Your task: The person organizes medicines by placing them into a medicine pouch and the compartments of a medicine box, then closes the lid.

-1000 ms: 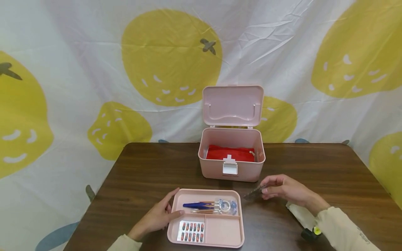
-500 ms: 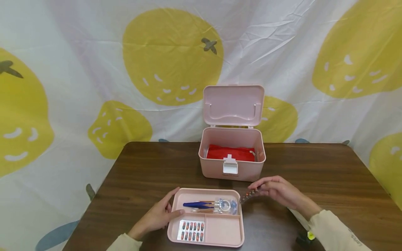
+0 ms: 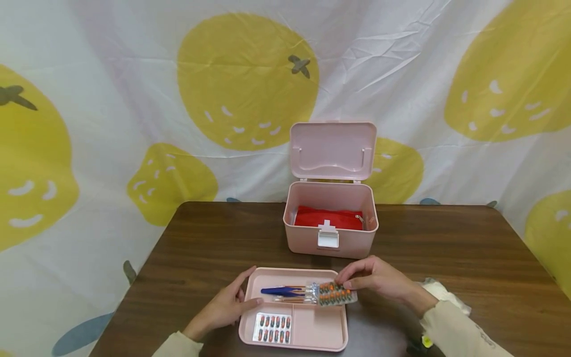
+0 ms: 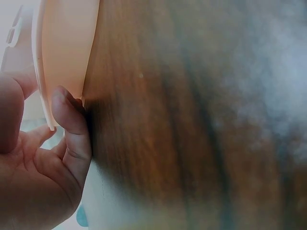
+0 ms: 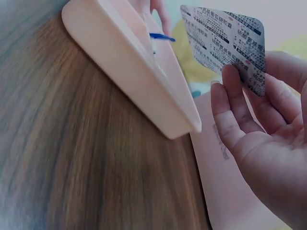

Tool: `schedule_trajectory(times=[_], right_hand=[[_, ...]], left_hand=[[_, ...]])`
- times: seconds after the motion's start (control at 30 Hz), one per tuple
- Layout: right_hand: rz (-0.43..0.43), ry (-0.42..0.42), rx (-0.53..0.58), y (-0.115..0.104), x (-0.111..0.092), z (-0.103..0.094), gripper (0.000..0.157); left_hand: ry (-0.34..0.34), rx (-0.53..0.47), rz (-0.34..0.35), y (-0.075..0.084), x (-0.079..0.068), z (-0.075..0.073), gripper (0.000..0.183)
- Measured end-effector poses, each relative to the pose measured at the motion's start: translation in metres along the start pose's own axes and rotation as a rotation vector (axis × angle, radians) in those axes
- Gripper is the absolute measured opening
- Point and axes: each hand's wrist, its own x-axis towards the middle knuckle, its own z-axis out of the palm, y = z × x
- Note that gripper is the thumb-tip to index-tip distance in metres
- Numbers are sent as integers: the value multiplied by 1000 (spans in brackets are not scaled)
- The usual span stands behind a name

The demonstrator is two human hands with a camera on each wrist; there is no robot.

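My left hand [image 3: 225,307] grips the left end of a pink divided tray [image 3: 318,329], thumb over the rim. In the left wrist view its fingers lie against the tray's outer wall [image 4: 67,48]. Over the tray's right end, my right hand [image 3: 385,283] pinches a blister pack [image 3: 336,294] of orange-and-green capsules by its edge. The right wrist view shows the printed foil back of this blister pack [image 5: 225,43]. A second blister pack [image 3: 273,328] lies in the front left compartment. Blue tweezers [image 3: 275,291] and cotton swabs [image 3: 292,300] lie in the long rear compartment.
Behind the tray stands a pink box [image 3: 303,242], lid raised, with a red zipped pouch [image 3: 325,218] inside. A white packet [image 3: 446,295] and a dark object with a yellow spot [image 3: 427,341] lie near the right forearm, partly hidden. A fruit-print curtain [image 3: 250,173] hangs behind the table.
My right hand has moved left with the blister pack, from beside the tray to over its rear right part, and the pack has turned capsule side up. The left hand keeps its place.
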Motion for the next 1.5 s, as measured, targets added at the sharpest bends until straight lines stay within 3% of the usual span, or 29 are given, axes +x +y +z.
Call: schedule_trajectory(times=[0.17,0.47,0.7,0.93,1.5], right_hand=[[43,21,-46,-3,5,6,25],[92,34,-34,-9,13,17,34],[89,42,-121,-14,21,27,30],[154,44,-30,-19,27,42,40],[220,104,-14,-21,49,94,27]], left_hand=[[-1,-1,1,0,0,0,80],[-4,-8,3,0,0,0,80],[-5,3,6,-1,1,0,80],[-1,1,15,0,1,0,80],[-11,9,-5,0,1,-2,81]])
